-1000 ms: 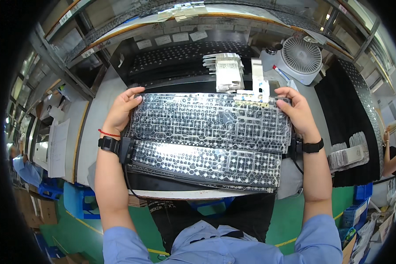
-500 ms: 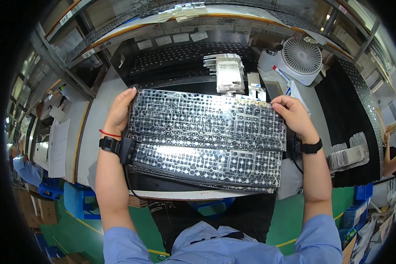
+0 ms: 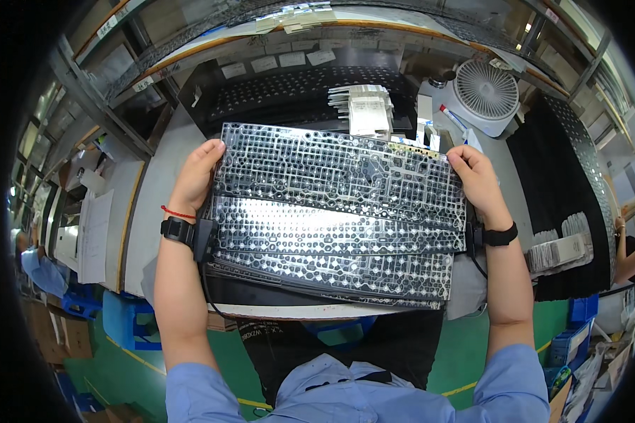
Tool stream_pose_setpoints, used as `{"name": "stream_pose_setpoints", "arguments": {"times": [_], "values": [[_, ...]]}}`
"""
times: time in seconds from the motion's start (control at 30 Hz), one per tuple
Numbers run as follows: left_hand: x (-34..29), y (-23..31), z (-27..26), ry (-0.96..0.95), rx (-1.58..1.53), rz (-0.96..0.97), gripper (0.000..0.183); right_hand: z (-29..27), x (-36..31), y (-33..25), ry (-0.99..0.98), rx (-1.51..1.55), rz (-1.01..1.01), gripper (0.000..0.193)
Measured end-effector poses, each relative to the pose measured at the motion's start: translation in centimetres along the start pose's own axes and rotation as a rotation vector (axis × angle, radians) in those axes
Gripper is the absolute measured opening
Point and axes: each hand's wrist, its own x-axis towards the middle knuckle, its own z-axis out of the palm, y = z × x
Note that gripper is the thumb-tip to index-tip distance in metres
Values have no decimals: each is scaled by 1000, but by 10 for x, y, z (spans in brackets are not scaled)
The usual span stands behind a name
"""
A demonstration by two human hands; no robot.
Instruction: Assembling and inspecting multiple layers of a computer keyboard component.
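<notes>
Dark, glossy keyboard sheet (image 3: 335,169) patterned with pale lines and dots, its opposite ends pinched by left hand (image 3: 196,173) and right hand (image 3: 477,180); white shelf label (image 3: 143,84) bears dark writing.

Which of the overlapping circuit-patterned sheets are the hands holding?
The uppermost sheet: left hand and right hand pinch its ends; the sheets beneath show no fingers on them.
</notes>
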Motion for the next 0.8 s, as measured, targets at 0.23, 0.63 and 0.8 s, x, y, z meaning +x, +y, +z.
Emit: {"name": "stream_pose_setpoints", "arguments": {"times": [0.23,0.63,0.8], "values": [[8,-9,-21,83,-69,97,21,4,2,-7,63,325,47,17],[11,-12,-41,46,-107,153,22,-7,1,0,173,305,-36,19],[8,-8,-27,56,-156,243,30,3,-4,-18,252,347,-59,22]]}}
